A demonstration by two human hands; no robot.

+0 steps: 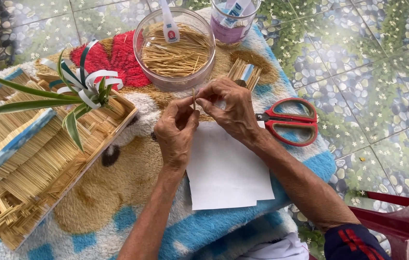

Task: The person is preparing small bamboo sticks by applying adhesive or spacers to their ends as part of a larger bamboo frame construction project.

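Observation:
My left hand (175, 132) and my right hand (231, 108) meet above a white sheet of paper (226, 173) on a fleece blanket. Together they pinch a thin wooden stick (194, 97) held upright between the fingertips. Just beyond the hands stands a clear round bowl (143, 41) filled with loose thin sticks and a small glue tube. A small bundle of sticks (244, 74) wrapped in a band lies right behind my right hand.
Red-handled scissors (293, 121) lie right of my right hand. A model built from sticks (36, 154), with blue strips, green leaves and white ribbon, fills the left. A clear cup (233, 21) with tubes stands at the back. Patterned floor tiles and a red chair (387, 216) are at right.

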